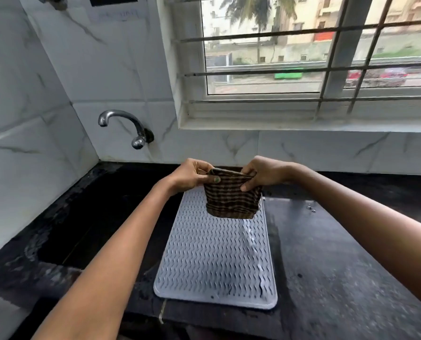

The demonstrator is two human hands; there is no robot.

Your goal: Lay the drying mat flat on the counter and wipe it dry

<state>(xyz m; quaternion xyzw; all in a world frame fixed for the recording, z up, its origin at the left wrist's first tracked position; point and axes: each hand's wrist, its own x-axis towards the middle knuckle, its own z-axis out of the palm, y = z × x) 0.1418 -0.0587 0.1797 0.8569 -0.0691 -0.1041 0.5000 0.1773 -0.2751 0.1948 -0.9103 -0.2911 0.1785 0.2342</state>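
Note:
A grey ridged drying mat [211, 253] lies flat on the black counter [339, 266], long side running away from me. Wet streaks glisten along its right side. Above the mat's far end hangs a folded brown striped cloth [231, 202]. My left hand [192, 176] pinches the cloth's upper left corner. My right hand [263, 174] grips its upper right corner. The cloth's lower edge hangs just over the mat; I cannot tell if it touches.
A dark sink [86, 217] sits left of the mat, under a chrome tap [128, 126] on the tiled wall. A barred window [302, 57] is behind the counter. Small metal bits [311, 208] lie on the wet counter to the right.

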